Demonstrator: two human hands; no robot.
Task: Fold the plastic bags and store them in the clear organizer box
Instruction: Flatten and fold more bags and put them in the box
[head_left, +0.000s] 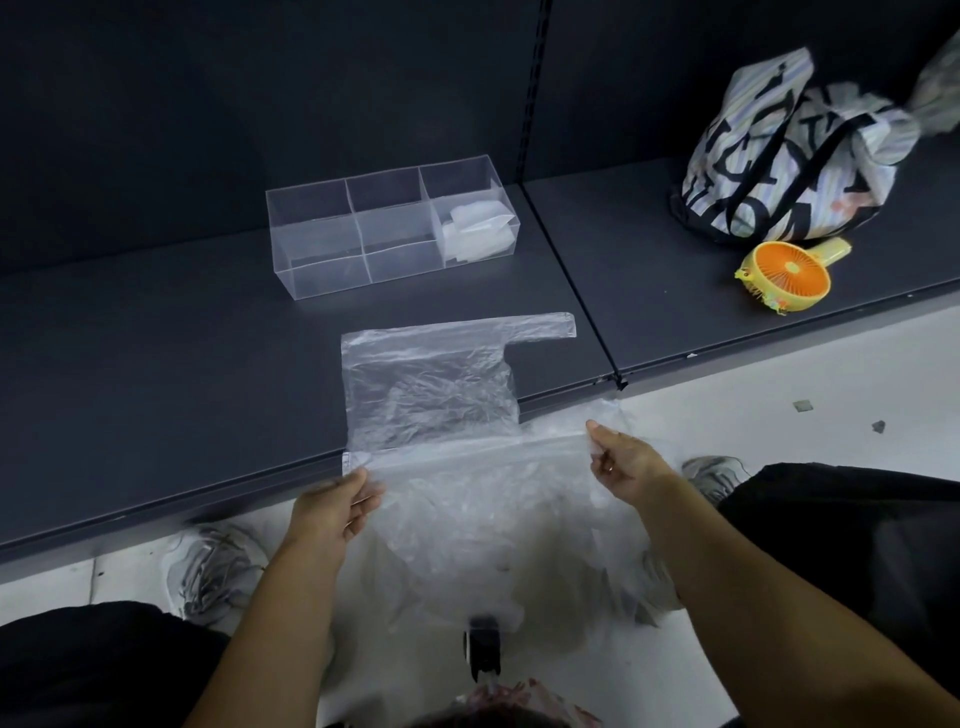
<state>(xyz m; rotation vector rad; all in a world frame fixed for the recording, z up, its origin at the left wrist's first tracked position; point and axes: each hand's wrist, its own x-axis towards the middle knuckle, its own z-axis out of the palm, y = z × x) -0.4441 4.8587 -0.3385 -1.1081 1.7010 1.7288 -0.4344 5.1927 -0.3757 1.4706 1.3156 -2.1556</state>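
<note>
The scene is dim and cool — the dark shelf (156, 364) under the clear organizer box (322, 270) swallows light, and the back panel (260, 78) behind the box falls nearly black. The white floor (727, 395) in front of the box is brightest. Soft highlights glint on the box's edges and the plastic bag (431, 384) before it. Far right of the box, the patterned tote bag (779, 171) smears with blur — shelf lines bow toward the frame edges.
</note>
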